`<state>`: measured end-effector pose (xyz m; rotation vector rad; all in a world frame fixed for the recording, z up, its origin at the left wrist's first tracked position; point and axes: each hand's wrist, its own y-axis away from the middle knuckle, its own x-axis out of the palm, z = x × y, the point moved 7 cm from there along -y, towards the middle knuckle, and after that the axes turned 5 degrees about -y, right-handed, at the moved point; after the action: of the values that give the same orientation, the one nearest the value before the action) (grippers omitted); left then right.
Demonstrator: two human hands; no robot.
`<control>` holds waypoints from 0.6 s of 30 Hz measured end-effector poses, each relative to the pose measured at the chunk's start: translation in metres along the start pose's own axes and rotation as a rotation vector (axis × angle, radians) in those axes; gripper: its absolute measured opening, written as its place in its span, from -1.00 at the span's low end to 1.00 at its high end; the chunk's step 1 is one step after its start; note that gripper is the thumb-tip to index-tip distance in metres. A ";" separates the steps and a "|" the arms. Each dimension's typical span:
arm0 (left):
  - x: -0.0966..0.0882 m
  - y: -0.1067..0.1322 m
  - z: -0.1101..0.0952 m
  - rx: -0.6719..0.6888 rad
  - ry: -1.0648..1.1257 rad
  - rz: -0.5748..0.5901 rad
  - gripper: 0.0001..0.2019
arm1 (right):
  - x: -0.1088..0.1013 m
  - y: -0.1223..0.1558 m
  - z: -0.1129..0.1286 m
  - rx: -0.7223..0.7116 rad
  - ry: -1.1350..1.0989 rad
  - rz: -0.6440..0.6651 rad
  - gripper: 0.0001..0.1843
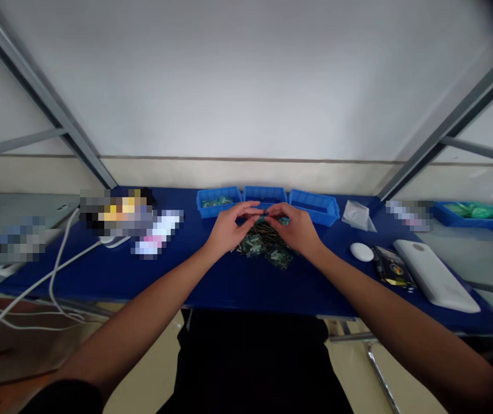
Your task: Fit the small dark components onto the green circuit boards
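Observation:
Over the middle of the blue table (229,287), my left hand (232,226) and my right hand (293,227) meet fingertip to fingertip. Thumb and forefinger of each hand are pinched together around a small dark piece, too small to make out. Just below them lies a heap of thin metal pieces, like screws or pins (267,234), partly hidden by my fingers. Small clear plastic packets (279,257) with a greenish tint lie on the near side of this heap.
Behind the hands stand three blue bins: a left bin (201,206) holding small packets, a middle bin (266,191) and a right bin (330,217). Rightward lie a clear plastic bag (357,215), a white round case (362,252), a black packet (393,267) and a white power bank (436,277). White cables (62,261) run leftward.

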<state>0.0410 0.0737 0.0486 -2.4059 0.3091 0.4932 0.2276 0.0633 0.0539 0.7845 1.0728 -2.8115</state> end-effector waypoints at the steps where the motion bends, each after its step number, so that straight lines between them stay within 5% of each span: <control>1: 0.000 0.000 0.000 -0.005 0.004 0.001 -0.64 | 0.000 0.000 -0.002 0.019 -0.026 -0.005 -0.71; 5: 0.005 0.002 0.004 -0.038 0.019 0.050 -0.65 | -0.002 0.001 -0.001 -0.001 -0.047 -0.003 -0.49; 10: 0.011 0.006 0.007 -0.054 -0.005 0.145 -0.59 | -0.003 0.002 0.002 0.021 -0.074 -0.001 -0.65; 18: 0.016 0.004 0.009 0.034 0.020 0.137 -0.62 | 0.000 0.002 0.006 -0.063 -0.018 -0.011 -0.88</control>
<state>0.0519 0.0751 0.0329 -2.3682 0.4897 0.5207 0.2257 0.0577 0.0566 0.7480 1.1597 -2.7728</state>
